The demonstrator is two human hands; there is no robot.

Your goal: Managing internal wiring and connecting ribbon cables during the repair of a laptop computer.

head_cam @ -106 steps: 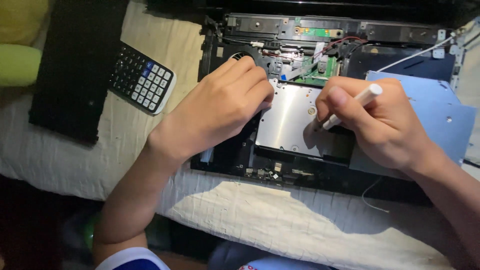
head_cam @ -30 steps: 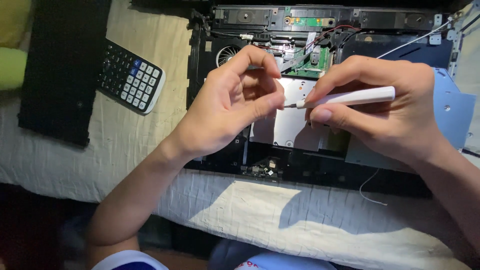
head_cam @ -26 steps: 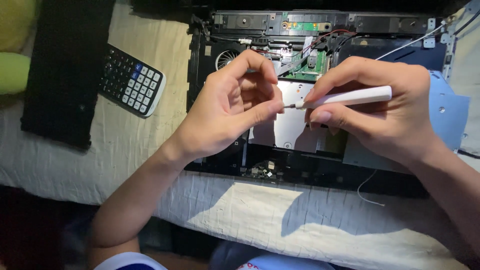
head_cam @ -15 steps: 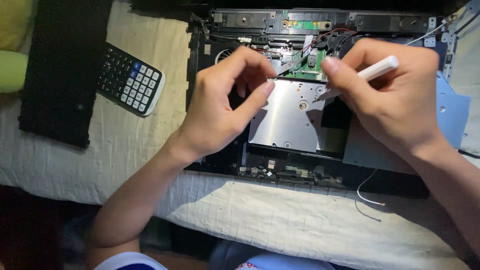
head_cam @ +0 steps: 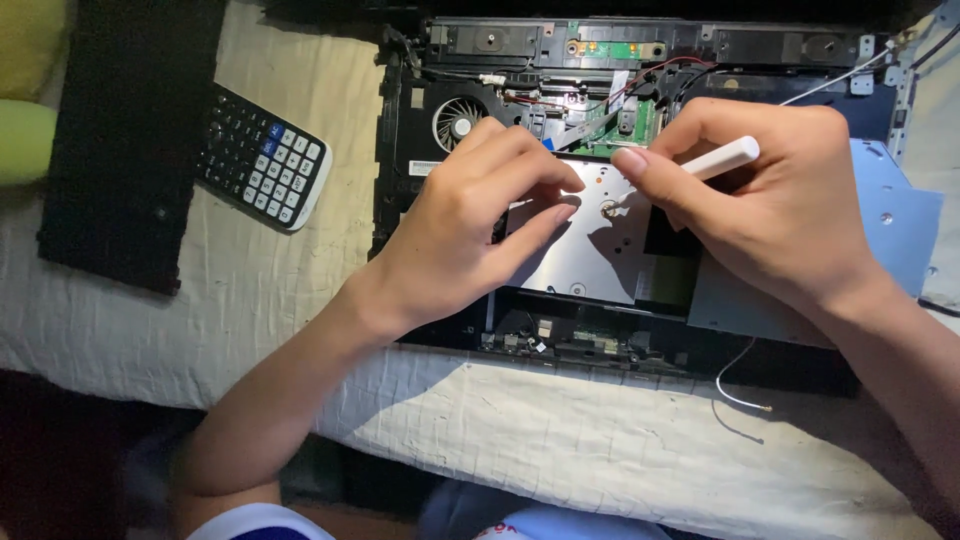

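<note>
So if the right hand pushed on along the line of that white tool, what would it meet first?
Most likely the silver metal plate: the white tool in the right hand slants down-left, its tip seemingly at a small fitting there. The left hand's fingertips lie just beyond; depth is uncertain.

Right hand (head_cam: 790,215) sets white screwdriver (head_cam: 715,162), apparently, on metal plate (head_cam: 585,255).

Small white rectangular label (head_cam: 424,167) on the opened laptop's black chassis (head_cam: 392,150), at its left edge just below the round fan (head_cam: 457,124), calculator (head_cam: 262,158) on the white bedcover (head_cam: 300,300), its display hidden by dark, no packages or signs
</note>
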